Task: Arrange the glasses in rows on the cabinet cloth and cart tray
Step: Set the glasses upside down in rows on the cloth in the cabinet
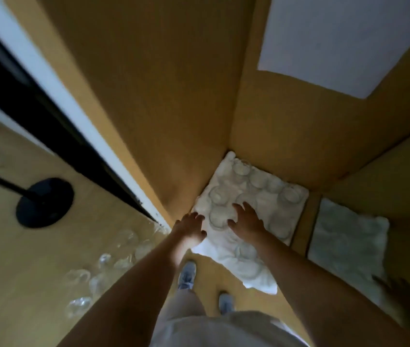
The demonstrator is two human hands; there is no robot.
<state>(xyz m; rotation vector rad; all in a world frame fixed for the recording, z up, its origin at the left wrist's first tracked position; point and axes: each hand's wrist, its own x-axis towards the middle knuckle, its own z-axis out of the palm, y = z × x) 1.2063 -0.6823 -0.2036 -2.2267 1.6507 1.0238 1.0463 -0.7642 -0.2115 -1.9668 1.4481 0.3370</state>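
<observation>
Clear glasses, rims toward the camera, stand in rough rows on a white cloth spread over the floor of a tan cabinet. The cloth's near corner hangs over the front edge. The right hand lies over the middle of the cloth, its grip spread, fingers straight and fanned above the glasses. Its thumb is just beside one glass that sits between the two hands. The left hand is at the cloth's left edge with its fingers bent (motion blur hides whether this grip pinches the cloth or merely rests there).

To the right, past a wooden divider, a second cloth lies in the neighbouring compartment. At lower left, a cluster of loose glasses rests on a pale wood-coloured surface, well apart from the cloth. Farther left stands a black round base with a pole. Two grey shoes show below the arms.
</observation>
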